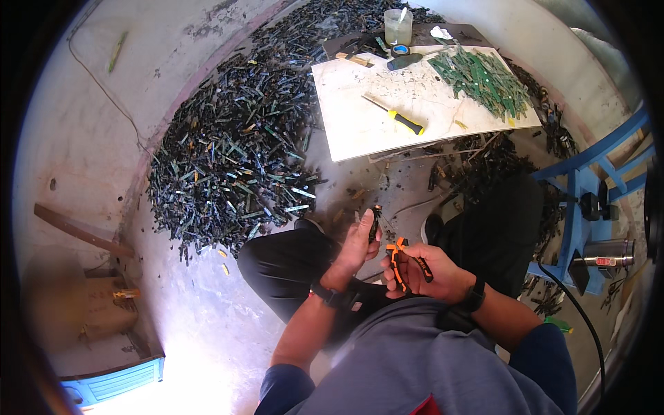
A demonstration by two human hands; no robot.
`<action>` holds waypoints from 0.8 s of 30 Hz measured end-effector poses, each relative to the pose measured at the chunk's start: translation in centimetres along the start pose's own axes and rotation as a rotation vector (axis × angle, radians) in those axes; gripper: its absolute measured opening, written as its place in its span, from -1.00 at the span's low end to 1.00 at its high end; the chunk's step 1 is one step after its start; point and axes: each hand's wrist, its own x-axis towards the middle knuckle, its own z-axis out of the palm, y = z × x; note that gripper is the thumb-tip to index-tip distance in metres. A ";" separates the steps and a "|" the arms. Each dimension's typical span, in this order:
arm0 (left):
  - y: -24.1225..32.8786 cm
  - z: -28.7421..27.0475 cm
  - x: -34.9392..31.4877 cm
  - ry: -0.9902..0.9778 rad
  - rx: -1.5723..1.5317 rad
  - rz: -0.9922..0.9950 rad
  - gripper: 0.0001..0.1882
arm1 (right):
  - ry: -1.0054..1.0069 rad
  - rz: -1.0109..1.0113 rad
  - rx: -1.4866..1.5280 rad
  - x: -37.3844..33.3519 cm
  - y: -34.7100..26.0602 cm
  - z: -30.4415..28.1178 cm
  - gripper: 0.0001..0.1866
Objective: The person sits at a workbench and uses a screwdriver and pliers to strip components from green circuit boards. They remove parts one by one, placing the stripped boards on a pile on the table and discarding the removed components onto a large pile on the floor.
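Observation:
In front of my lap, my left hand (355,247) is closed around a small dark strip-shaped piece (374,223). One end of it sticks up past the fingers; its lower part is hidden in the grip. Just to the right, my right hand (448,274) grips orange and black pliers (396,263) by the handles. Their jaws point up and toward the left hand, a little apart from the dark piece. Whether the jaws are parted is hard to make out.
A white board table (346,131) ahead bears a yellow and black screwdriver (406,122), green strips (484,79) and a clear cup (398,29). Dark strips form a large heap (235,152) on the left floor. A blue chair (575,187) and metal flask (609,254) stand right.

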 end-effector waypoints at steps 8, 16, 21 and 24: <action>0.3 0.1 -0.1 -0.004 0.023 -0.009 -0.35 | -0.214 0.029 0.112 0.9 0.6 -3.5 -0.64; 0.2 0.4 -0.2 0.024 0.071 0.042 -0.31 | -0.051 0.011 -0.276 -0.5 0.6 -1.4 -0.57; 0.4 0.4 -0.2 0.037 0.050 0.031 -0.31 | -0.086 0.010 -0.250 -0.2 0.6 -1.6 -0.55; 0.3 0.4 -0.1 0.063 0.055 0.037 -0.31 | -0.073 0.034 -0.232 -0.6 0.4 -0.8 -0.55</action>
